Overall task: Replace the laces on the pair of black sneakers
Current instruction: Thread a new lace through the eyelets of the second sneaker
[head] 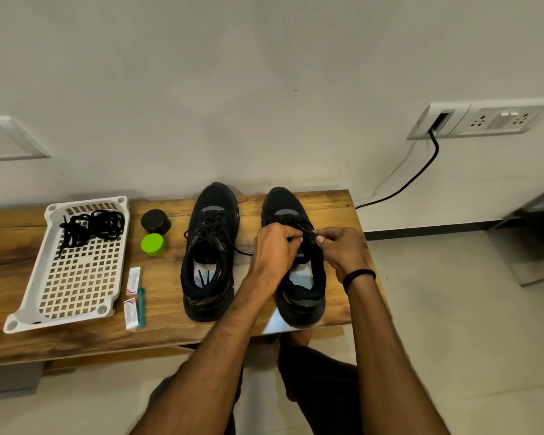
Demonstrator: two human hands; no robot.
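Two black sneakers stand side by side on a wooden table (164, 328), toes toward the wall. The left sneaker (209, 252) is laced, with lace ends tucked inside it and one end trailing to the right. Over the right sneaker (299, 277) both my hands work at the tongue. My left hand (275, 246) and my right hand (339, 249) each pinch the black lace (310, 235) of that shoe between fingertips. A bundle of loose black laces (91, 227) lies in the far end of a white perforated tray (73, 284) at the left.
Between the tray and the shoes stand a black round tin (155, 220) and a green one (153, 244), with two small packets (132, 296) and a teal pen (141, 306) nearer the front edge. A black cable (418, 174) runs from a wall socket (440, 120) down at the right.
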